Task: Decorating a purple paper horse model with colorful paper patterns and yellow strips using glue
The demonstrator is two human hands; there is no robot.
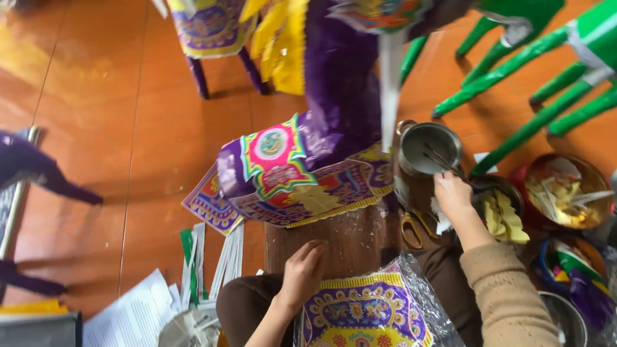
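My right grip (452, 193) reaches the steel pot (429, 149); my left grip (303, 270) rests on the purple-and-yellow patterned paper sheet (360, 311) just beneath it.

Centre: your paper figure (283, 173) stands on the wooden board (340, 241).
Right: metal pot (427, 151) behind your right hand (452, 193); scissors (414, 228) beside it.
Near: patterned sheet (360, 315) right of your left hand (303, 270).

Under your left hand (302, 273) lies a clear plastic pack (373, 308) of purple and yellow patterned paper sheets, resting on your lap at the bottom of the view. Just beyond it, on the low wooden table (347, 241), stands a purple paper box (283, 167) bearing a label-like panel in pink, green and yellow with a round emblem. At bottom left, printed white sheets (132, 315) lie on the floor.
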